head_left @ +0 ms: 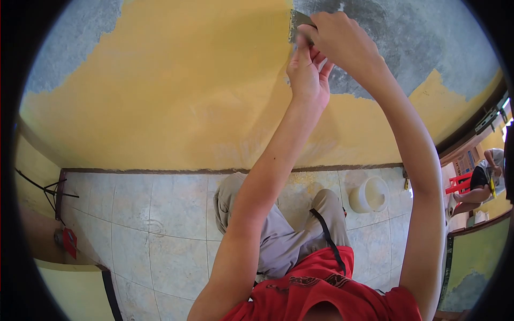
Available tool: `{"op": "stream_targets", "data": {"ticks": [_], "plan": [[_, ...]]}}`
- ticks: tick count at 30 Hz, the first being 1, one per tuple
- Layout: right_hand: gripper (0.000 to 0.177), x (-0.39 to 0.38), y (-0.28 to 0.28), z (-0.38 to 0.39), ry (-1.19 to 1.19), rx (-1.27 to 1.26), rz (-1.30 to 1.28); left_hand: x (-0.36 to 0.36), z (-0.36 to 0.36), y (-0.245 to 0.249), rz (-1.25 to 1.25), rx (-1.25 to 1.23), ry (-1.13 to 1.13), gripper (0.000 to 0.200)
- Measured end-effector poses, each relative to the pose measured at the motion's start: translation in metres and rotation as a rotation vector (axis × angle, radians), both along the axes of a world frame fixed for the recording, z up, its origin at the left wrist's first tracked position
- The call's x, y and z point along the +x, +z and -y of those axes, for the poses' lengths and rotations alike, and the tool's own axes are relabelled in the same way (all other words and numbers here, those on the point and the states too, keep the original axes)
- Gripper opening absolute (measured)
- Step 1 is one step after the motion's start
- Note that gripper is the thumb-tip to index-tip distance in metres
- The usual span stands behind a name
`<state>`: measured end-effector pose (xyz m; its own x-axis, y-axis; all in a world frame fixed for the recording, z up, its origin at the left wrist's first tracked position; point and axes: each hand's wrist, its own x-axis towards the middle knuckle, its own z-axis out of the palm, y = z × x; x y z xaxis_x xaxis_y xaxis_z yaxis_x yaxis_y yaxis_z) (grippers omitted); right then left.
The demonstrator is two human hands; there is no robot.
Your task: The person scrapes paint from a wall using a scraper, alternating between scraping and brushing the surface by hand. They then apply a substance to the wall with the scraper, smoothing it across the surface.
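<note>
We note both hands raised against the yellow wall [176, 91], at its upper part where the paint meets a bare grey patch [407, 37]. The right hand [340, 40] has its grip closed around the scraper [299, 24], whose blade lies flat against the wall at the paint edge. The left hand [308, 75] sits just beneath, fingers reaching up to touch the right hand; whether its grip holds the tool, we cannot tell. On the tiled floor [160, 224], right of the knees, stands 1 white bucket [369, 195]. At far right another person [484, 176] sits by a red stool [459, 184].
</note>
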<state>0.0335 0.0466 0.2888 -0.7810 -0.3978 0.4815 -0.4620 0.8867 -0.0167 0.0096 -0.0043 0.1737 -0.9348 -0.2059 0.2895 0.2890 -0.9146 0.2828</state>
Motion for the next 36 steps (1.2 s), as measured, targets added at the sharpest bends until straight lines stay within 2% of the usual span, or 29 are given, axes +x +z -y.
{"op": "stream_targets", "data": {"ticks": [9,12,14,16,18,20,32,36], "plan": [[0.04,0.004,0.005,-0.004,-0.047,-0.015,-0.019,-0.002,0.007,0.005,0.048,-0.018,-0.083,0.029],[0.041,-0.003,0.003,-0.004,0.016,0.021,-0.062,-0.005,0.016,0.005,0.023,0.015,-0.16,0.028],[0.037,-0.004,0.003,-0.001,-0.009,0.163,-0.17,-0.004,0.017,0.002,0.002,0.033,-0.175,0.028],[0.038,0.0,0.007,-0.003,0.031,0.137,-0.141,-0.007,0.017,0.004,-0.033,0.058,-0.187,0.028],[0.038,0.005,0.008,-0.003,0.071,0.114,-0.103,-0.005,0.016,0.003,0.011,0.011,-0.096,0.028],[0.038,0.007,0.008,0.002,-0.03,0.018,-0.021,-0.006,0.016,0.003,0.025,-0.01,-0.072,0.029],[0.047,-0.02,-0.009,0.003,0.045,-0.15,0.017,0.004,0.028,0.006,0.117,-0.159,0.044,0.027],[0.041,-0.033,-0.015,-0.001,0.062,-0.199,0.084,0.008,0.028,0.008,0.137,-0.192,0.117,0.027]]}}
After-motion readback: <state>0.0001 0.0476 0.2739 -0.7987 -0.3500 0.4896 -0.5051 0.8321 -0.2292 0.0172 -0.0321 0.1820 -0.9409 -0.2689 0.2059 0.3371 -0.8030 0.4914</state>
